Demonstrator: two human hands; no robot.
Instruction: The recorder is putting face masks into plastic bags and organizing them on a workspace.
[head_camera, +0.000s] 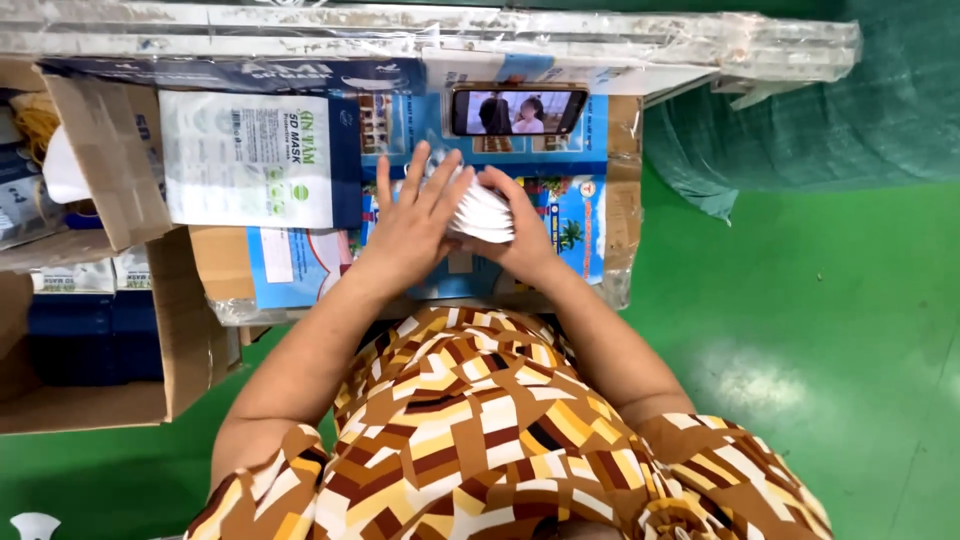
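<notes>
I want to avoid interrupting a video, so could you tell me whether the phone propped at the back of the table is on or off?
On: the phone lies sideways with its screen lit, showing a picture.

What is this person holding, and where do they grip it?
A stack of white face masks, pressed between both hands: left hand flat on one side, right hand cupping the other.

The stack of white masks (482, 210), centre of the frame, is mostly covered by the left hand (415, 225) and right hand (520, 235); its count cannot be told. The phone (518, 111) above shows a picture too small to make out. At the left edge, the open cardboard box (120, 330) is cut off, its contents dark and unclear. A white object (35, 525) in the lower left corner is cropped. Both elbows vanish behind the patterned garment (500, 440).
</notes>
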